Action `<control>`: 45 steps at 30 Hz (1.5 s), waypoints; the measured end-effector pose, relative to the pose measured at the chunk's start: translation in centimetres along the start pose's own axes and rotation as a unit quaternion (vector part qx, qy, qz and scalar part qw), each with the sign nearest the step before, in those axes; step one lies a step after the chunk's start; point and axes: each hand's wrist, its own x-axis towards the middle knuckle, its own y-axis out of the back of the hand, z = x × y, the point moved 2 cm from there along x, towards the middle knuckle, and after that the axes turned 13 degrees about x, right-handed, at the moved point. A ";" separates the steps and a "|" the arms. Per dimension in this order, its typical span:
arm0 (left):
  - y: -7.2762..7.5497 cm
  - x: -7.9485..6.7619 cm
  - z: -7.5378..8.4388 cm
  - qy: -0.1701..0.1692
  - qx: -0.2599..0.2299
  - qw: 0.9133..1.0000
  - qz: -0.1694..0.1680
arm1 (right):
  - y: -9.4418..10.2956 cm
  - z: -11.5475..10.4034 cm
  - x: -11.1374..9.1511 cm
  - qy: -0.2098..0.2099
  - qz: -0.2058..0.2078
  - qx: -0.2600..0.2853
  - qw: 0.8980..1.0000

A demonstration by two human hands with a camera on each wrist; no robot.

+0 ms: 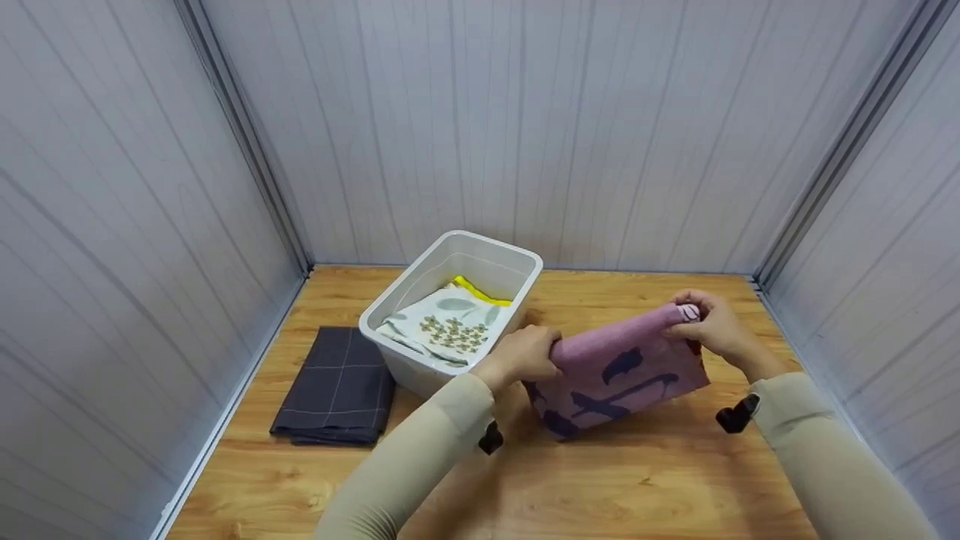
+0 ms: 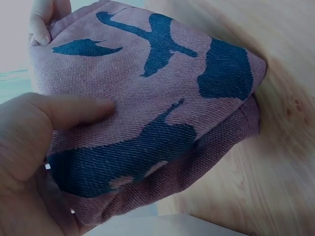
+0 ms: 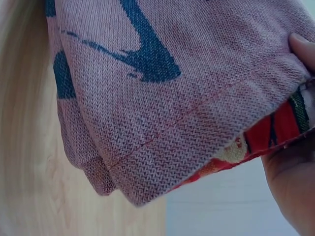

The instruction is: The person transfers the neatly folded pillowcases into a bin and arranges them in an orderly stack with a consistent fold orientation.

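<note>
A folded pink cloth (image 1: 592,367) with dark blue shapes is held up between both hands, its lower edge close over the wooden table. My left hand (image 1: 529,352) grips its left upper corner, the thumb lying along the fabric in the left wrist view. At the right upper corner my right hand (image 1: 712,330) pinches the fold, thumb on the near side. In the right wrist view, a red patterned inner face (image 3: 275,130) shows between the pink layers. Just left of the left hand stands a white plastic bin (image 1: 420,375) with a folded white leaf-and-flower printed cloth (image 1: 442,315) inside.
A dark folded cloth (image 1: 337,382) with thin pale lines lies on the table left of the bin. A yellow strip (image 1: 480,292) shows inside the bin behind the white cloth. Pale panel walls (image 1: 487,127) enclose the wooden table (image 1: 570,487) at the back and sides.
</note>
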 end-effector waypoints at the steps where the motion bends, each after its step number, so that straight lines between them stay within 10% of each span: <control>1: 0.0 0.1 0.0 0.001 -0.003 1.000 -0.002 | -0.1 -0.3 0.0 -0.001 -0.001 -0.009 1.000; 18: 0.4 1.2 0.7 -0.055 -0.187 0.979 0.055 | -3.6 -3.2 1.4 0.038 -0.023 -0.026 0.999; 29: 0.2 0.8 0.7 -0.077 -0.184 0.974 0.109 | -4.2 -3.6 1.4 0.037 -0.017 -0.018 0.999; 45: 1.0 -0.3 0.3 -0.067 -0.315 0.937 0.131 | -2.1 -3.4 0.3 0.071 -0.133 -0.034 0.988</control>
